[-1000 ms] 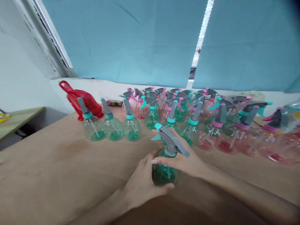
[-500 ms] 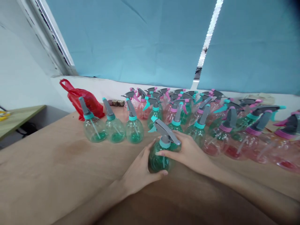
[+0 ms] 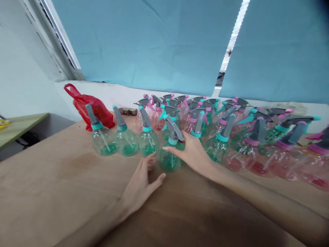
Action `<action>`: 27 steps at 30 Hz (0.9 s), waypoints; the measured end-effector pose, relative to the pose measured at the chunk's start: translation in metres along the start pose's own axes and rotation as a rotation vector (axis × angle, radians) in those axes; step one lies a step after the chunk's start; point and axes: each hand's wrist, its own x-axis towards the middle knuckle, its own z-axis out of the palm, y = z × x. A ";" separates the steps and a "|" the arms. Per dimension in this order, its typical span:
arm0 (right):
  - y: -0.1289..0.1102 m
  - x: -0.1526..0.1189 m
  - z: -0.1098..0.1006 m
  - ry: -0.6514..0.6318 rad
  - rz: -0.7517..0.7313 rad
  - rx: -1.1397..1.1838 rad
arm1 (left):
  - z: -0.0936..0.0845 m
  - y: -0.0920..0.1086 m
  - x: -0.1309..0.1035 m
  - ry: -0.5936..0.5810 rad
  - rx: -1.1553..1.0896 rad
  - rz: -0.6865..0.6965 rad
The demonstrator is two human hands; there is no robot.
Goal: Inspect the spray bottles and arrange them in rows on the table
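Observation:
A green spray bottle point(image 3: 170, 160) with a grey and teal trigger head stands upright at the middle of the table. My right hand point(image 3: 194, 152) holds it from the right, thumb across its upper front; the other fingers are partly hidden behind it. Just left of that bottle, my left hand point(image 3: 141, 185) is empty, thumb and fingers apart. Three similar green bottles stand in a row to the left, the nearest point(image 3: 149, 144) just beyond my left fingertips. Another green bottle point(image 3: 217, 149) is to the right of my right hand.
Many pink and green spray bottles crowd the back and right, among them a pink one point(image 3: 260, 164). A red plastic bag point(image 3: 95, 111) sits at the back left of the brown table point(image 3: 64, 185). Small dark blocks point(image 3: 128, 111) lie by the wall. A lower wooden table point(image 3: 23, 127) is at far left.
The held bottle has moved left and away from me, beside the row of green bottles. My left hand has let go of it and drawn back left. My right hand has moved with the bottle.

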 end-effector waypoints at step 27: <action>0.005 0.026 0.023 0.032 0.045 -0.241 | -0.003 0.002 0.000 -0.063 0.045 -0.047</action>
